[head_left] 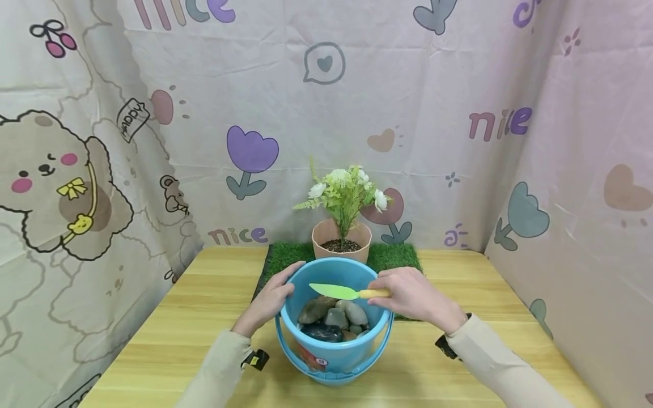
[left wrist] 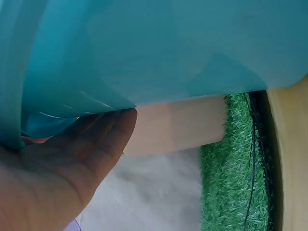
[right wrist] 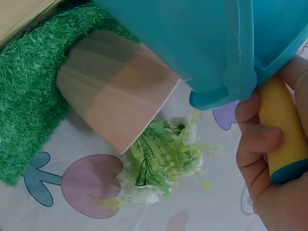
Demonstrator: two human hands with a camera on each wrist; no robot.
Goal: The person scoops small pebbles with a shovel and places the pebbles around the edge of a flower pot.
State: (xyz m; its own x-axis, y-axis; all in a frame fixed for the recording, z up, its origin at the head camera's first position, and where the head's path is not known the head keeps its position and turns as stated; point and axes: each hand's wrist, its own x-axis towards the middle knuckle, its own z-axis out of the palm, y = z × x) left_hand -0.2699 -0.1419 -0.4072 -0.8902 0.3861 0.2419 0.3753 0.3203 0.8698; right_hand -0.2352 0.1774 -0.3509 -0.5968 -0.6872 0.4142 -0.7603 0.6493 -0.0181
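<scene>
A blue plastic bucket (head_left: 331, 360) stands on the table with several smooth stones (head_left: 335, 317) inside. My left hand (head_left: 270, 300) grips its rim on the left, thumb at the edge; in the left wrist view the fingers (left wrist: 103, 137) lie along the outer wall. Over the bucket's right rim, my right hand (head_left: 408, 292) holds a small trowel by its yellow handle (right wrist: 281, 127). The trowel's light green blade (head_left: 334, 291) points left above the stones, apart from them. Both of the bucket's handle ends hang down, and its handle (head_left: 336, 375) rests across the front.
Behind the bucket, a pink flowerpot (head_left: 319, 232) with soil and white-flowered greenery (head_left: 342, 192) stands on a green artificial grass mat (head_left: 395, 258). The wooden table (head_left: 194, 317) extends to both sides. Patterned cloth (head_left: 306, 113) hangs at the back and sides.
</scene>
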